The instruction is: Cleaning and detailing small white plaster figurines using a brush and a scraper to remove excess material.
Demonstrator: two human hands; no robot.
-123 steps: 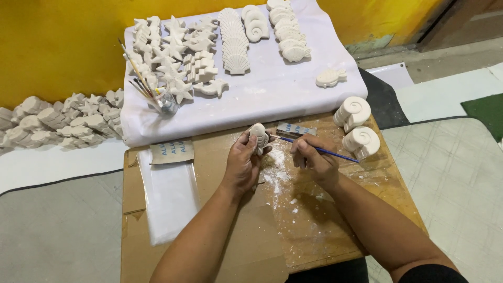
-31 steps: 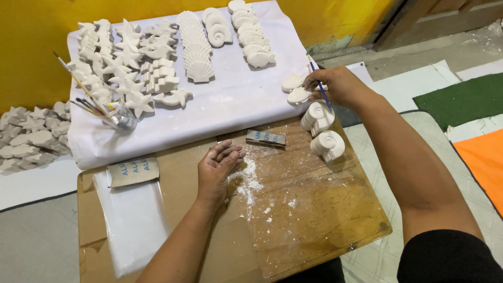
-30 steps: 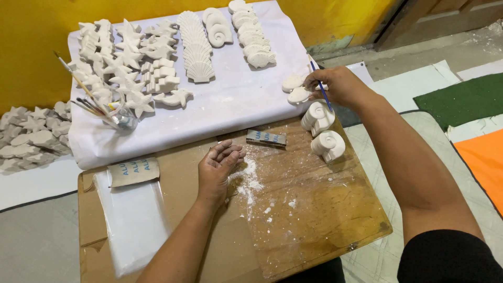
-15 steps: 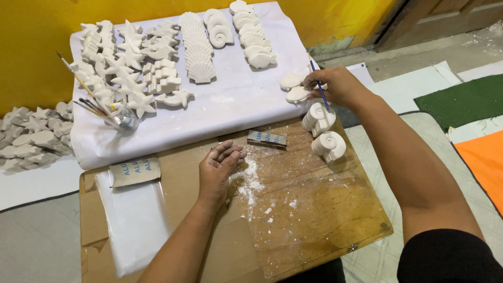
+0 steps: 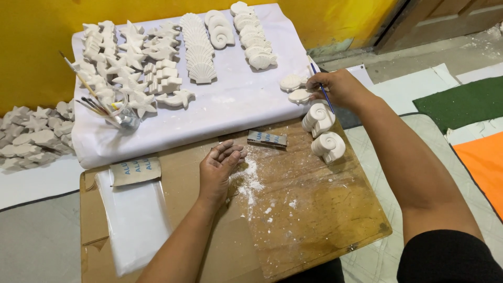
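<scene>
Head view: the right hand [image 5: 338, 89] pinches a thin blue brush [image 5: 323, 93] and touches a white fish shape [image 5: 300, 96] on the white sheet [image 5: 236, 105]. The left hand [image 5: 220, 167] lies flat and holds nothing on the dusty board [image 5: 314, 209]. Many shapes sit in neat rows; two snail shells [image 5: 322, 131] wait nearby.
</scene>
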